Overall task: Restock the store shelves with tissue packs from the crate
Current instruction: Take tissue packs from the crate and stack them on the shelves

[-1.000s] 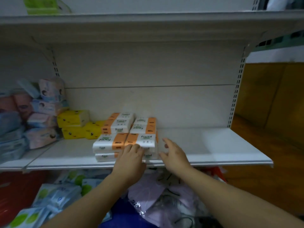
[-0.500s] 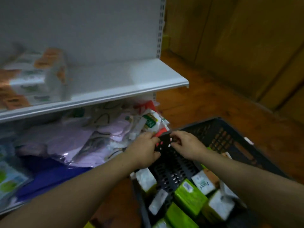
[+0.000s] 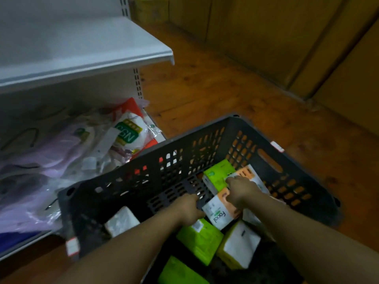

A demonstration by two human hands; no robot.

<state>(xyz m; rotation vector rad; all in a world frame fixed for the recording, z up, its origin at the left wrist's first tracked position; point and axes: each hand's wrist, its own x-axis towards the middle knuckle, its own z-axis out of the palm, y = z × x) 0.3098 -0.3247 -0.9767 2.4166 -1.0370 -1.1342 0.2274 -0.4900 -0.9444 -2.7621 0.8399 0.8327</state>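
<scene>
The right hand [image 3: 241, 190] curls its fingers over the top edge of a white-and-orange soft tissue pack printed "Facial" [image 3: 218, 214], gripping it; its fingertips are hidden behind the pack. The left hand [image 3: 187, 208] sits at the pack's left corner with fingers bent, but whether it grips or only touches is unclear. The pack lies tilted inside a dark perforated plastic crate [image 3: 143, 173] among lime-green tissue packs [image 3: 200, 240], some cut off by the bottom edge. The crate stands on an orange-brown wooden floor [image 3: 205, 89] beside a white metal store shelf [image 3: 82, 58]. Blurred purple bagged goods [image 3: 51, 160] lie beneath it.
</scene>
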